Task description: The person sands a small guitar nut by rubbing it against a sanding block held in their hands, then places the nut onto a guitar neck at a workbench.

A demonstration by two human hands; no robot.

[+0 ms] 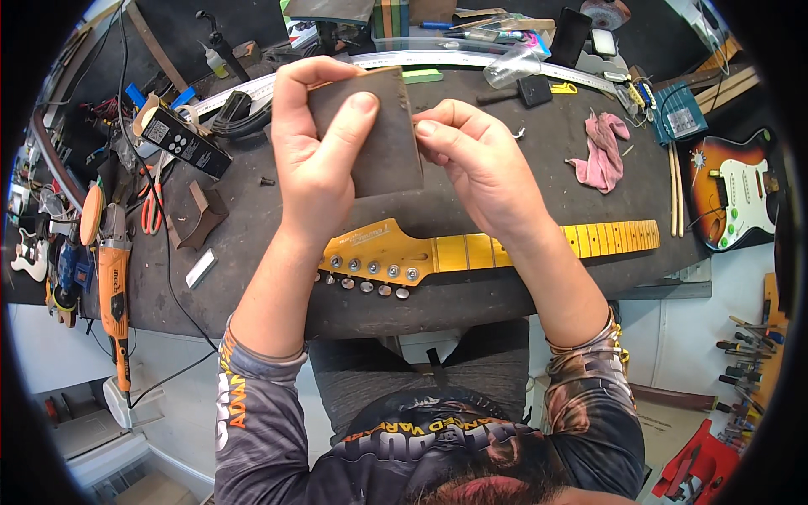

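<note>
My left hand [324, 139] grips a dark grey-brown rectangular sheet of sandpaper [383, 156], thumb across its front and fingers behind. At the sheet's right edge, my right hand [475, 156] is closed, thumb and forefinger pinching that edge. Both hands are raised over the bench. Below them lies a guitar neck [467, 252], its yellow headstock with metal tuners on the left and the fretted fingerboard running right. My right forearm hides part of the fingerboard.
A folded brown sandpaper piece [195, 217], orange-handled pliers [152, 202] and an orange power tool [114, 286] are at the left. A black box [187, 145] sits behind them. A pink cloth [602, 151] lies right; a sunburst guitar body [734, 189] stands beyond it.
</note>
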